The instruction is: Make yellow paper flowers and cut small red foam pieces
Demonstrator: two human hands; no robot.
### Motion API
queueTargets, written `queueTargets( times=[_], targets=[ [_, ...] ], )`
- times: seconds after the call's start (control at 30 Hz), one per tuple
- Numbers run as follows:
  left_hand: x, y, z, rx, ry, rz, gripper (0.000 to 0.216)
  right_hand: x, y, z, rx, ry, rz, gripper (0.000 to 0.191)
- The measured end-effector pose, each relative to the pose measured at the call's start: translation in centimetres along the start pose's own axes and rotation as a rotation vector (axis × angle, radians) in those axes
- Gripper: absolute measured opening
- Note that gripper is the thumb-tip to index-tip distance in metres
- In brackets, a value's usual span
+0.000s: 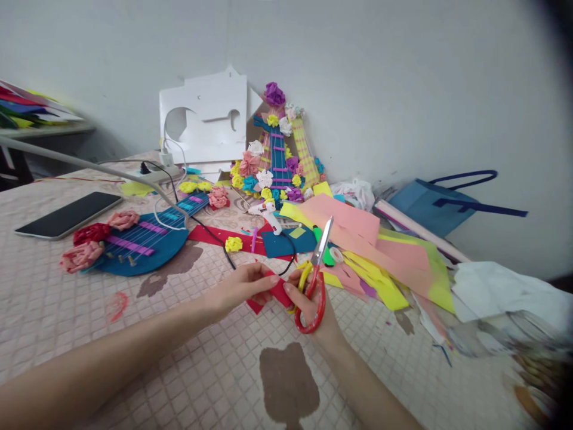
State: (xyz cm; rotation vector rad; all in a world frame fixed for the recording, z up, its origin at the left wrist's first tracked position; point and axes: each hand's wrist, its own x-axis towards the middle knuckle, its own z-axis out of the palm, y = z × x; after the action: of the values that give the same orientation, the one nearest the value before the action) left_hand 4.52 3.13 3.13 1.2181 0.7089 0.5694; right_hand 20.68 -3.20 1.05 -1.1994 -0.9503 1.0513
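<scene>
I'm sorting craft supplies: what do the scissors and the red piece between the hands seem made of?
Scissors: shiny, silvery blades suggest steel; smooth red and yellow handles look plastic. Red piece: matte, even surface suggests felt, possibly paper.

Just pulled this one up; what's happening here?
A person is holding a small red piece between both hands: the left hand pinches one end, and the right hand grips the other. The right hand also carries scissors, their blades pointing away from the person. A white glue gun sits beyond the hands, and a flower-trimmed blue guitar shape lies to the left.
</scene>
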Motion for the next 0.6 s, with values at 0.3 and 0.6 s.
queueTargets(
  times=[0.3,0.6],
  targets=[
    [0.3,0.3,-0.7,0.092,-0.003,-0.020,0.030,0.3,-0.7,-0.2,0.065,-0.055,0.001,0.025],
    [0.3,0.3,-0.6,0.149,-0.054,-0.002,0.032,0.0,-0.6,-0.5,-0.095,-0.073,0.062,0.027]
  ],
)
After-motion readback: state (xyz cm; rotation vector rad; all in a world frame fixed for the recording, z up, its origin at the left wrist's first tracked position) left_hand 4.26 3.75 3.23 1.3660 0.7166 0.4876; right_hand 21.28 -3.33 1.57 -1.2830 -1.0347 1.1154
